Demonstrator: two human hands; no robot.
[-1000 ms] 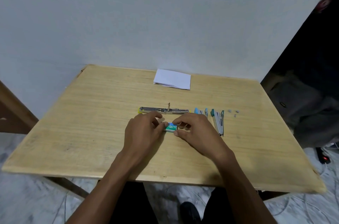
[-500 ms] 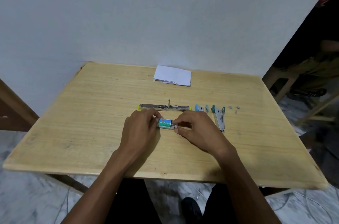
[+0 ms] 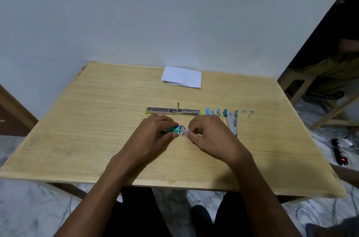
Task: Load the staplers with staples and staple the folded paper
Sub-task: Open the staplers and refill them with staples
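Observation:
My left hand [image 3: 153,137] grips a small green staple box [image 3: 172,129] just above the wooden table [image 3: 87,130]. My right hand [image 3: 209,135] pinches the pale inner tray [image 3: 183,132] that sticks out of the box's right end. Behind my hands a yellow stapler [image 3: 172,111] lies opened flat, metal channel up. To its right lie a light blue stapler [image 3: 211,112] and a teal stapler [image 3: 231,120], both partly hidden by my right hand. Folded white paper [image 3: 181,77] rests at the table's far edge by the wall.
A few small staple pieces [image 3: 247,112] lie right of the teal stapler. A wooden stool and a person's legs [image 3: 326,77] are at the right. A power strip [image 3: 340,151] with a red light lies on the floor.
The green box has turned in my left hand, and my right fingers have drawn the inner tray out of its right end. The camera has tilted slightly.

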